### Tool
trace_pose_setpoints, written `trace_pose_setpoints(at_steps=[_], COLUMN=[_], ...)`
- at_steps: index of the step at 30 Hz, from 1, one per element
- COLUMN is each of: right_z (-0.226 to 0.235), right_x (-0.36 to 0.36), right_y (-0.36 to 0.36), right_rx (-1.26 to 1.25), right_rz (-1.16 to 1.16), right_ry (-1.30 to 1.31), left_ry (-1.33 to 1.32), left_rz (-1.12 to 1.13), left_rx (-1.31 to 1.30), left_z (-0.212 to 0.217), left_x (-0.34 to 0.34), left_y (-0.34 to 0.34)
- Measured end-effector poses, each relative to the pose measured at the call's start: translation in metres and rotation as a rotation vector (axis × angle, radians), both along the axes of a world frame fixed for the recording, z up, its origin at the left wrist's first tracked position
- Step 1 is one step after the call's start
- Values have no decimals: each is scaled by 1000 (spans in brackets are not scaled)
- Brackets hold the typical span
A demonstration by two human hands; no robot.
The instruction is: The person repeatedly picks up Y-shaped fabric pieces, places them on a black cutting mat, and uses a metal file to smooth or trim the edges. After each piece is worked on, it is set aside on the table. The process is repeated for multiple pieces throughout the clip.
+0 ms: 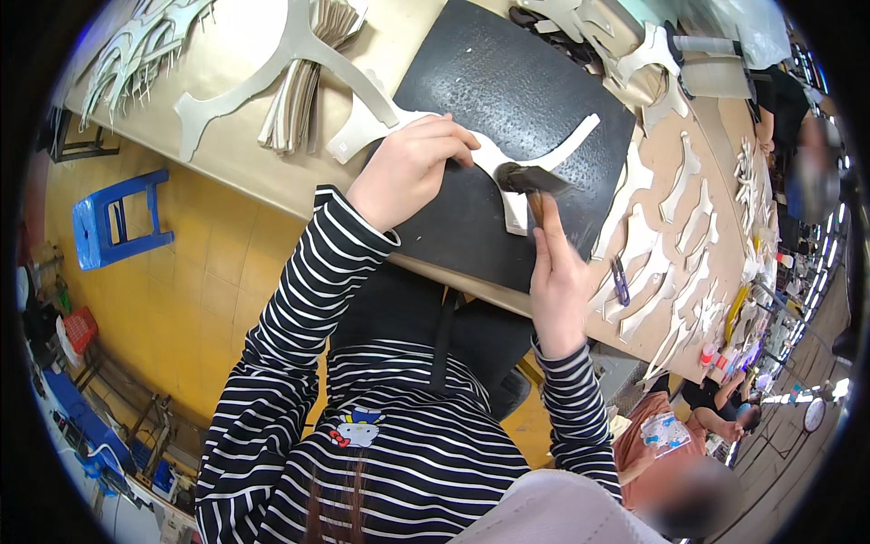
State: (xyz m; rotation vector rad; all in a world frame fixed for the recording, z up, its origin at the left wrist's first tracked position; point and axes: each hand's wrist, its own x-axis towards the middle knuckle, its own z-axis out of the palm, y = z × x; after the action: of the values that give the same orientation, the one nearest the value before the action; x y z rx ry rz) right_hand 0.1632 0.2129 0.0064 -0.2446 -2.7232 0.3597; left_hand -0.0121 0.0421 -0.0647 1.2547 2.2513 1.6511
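A white curved cut-out piece (507, 159) lies on a black mat (517, 91) on the beige worktable (245, 163). My left hand (408, 168) presses down on the piece's left part, fingers bent over it. My right hand (557, 272) grips a brush (530, 186) by its brown handle. The dark bristles of the brush rest on the middle of the white piece. Both forearms wear black-and-white striped sleeves.
Several more white cut-out pieces (671, 245) lie spread on the table to the right, and a stack (299, 86) sits at the upper left. A blue stool (113, 218) stands on the yellow floor. Another person (680, 435) sits at the lower right, and a further person (797, 136) at the far right.
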Motion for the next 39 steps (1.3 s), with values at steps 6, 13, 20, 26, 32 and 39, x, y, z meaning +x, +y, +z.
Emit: trace_pose_setpoints(at_steps=[6, 13, 20, 26, 32, 39], right_z=[2, -23, -25, -37, -15, 3], right_x=[14, 25, 22, 0, -12, -26], right_y=[2, -9, 37, 35, -22, -68], right_rx=[-438, -77, -209, 87, -1208, -1605], right_rz=[-144, -141, -469, -437, 276, -119], right_ry=[254, -180, 69, -42, 98, 262], left_ry=[200, 459, 471, 471, -193, -31], left_rz=[73, 150, 64, 248, 244, 220], left_rx=[-154, -383, -18, 77, 15, -66], left_z=[-6, -12, 27, 118, 145, 78], left_x=[9, 14, 24, 48, 29, 45], left_y=[11, 11, 0, -53, -82, -62])
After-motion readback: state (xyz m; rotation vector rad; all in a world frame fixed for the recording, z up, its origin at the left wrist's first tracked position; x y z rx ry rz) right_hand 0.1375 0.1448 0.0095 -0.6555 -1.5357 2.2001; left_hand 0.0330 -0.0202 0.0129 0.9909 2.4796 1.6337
